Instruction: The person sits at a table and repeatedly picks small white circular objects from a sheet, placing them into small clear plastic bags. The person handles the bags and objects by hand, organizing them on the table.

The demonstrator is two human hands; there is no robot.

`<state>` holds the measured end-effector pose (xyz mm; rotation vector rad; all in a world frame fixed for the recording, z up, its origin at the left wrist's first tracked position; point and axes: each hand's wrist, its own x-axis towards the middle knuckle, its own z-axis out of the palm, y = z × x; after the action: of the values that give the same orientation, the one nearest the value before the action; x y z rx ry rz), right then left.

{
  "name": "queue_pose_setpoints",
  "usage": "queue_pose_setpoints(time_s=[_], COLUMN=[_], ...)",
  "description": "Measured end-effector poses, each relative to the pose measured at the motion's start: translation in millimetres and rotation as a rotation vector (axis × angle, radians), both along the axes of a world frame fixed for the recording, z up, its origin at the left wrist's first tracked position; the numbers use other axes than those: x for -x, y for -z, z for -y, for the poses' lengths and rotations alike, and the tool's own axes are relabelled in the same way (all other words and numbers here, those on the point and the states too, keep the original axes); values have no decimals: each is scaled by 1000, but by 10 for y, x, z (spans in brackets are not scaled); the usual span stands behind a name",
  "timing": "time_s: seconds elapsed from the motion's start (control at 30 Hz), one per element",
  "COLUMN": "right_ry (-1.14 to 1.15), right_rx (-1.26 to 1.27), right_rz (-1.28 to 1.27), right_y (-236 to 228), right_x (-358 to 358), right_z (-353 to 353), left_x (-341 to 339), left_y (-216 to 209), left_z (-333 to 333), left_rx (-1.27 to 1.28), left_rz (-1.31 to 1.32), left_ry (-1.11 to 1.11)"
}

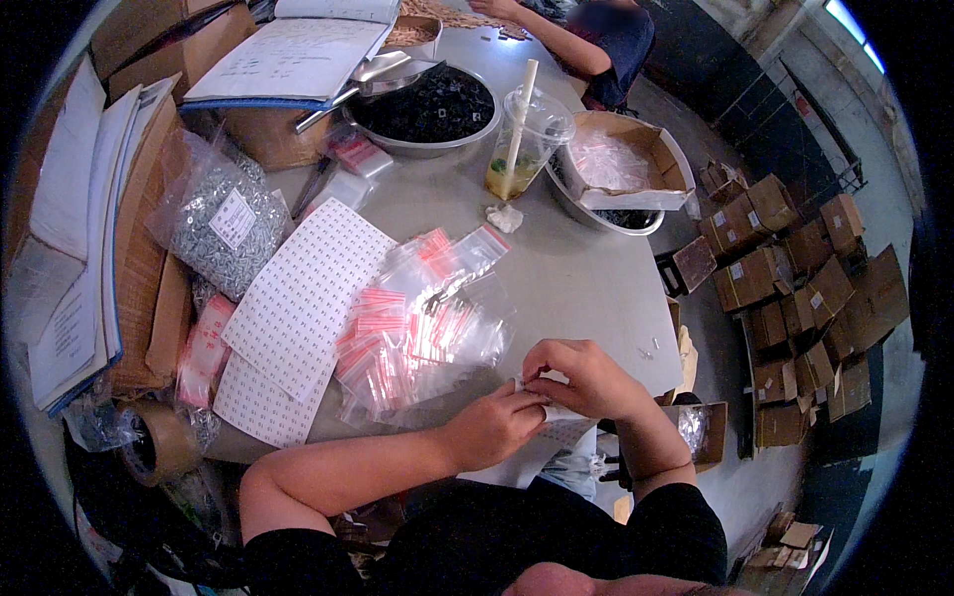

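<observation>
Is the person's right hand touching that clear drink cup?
Apart. The head view shows bare grey tabletop between the right hand and the cup.

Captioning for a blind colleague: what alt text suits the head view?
A person's left hand and right hand meet at the near edge of a table, what they hold unclear. To their left lie clear red-striped bags and printed white sheets; beyond stand a bowl of black pieces and a clear cup.
</observation>
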<state>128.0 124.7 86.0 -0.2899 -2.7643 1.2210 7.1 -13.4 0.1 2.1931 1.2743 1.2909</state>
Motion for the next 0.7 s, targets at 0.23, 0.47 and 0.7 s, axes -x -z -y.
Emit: queue_pose_setpoints(time_s=[0.23,0.47,0.7], right_ry=[24,-65,8], right_rx=[65,-115,-90], right_rz=[59,-27,-15], right_y=[-38,-92,-49], right_x=[46,84,68], right_z=[8,36,69], left_x=[15,5,2], left_y=[-6,-41,-45], left_z=[10,18,19], left_rx=[-5,-3,-9], left_rz=[-51,-28,-25], left_ry=[14,-7,-20])
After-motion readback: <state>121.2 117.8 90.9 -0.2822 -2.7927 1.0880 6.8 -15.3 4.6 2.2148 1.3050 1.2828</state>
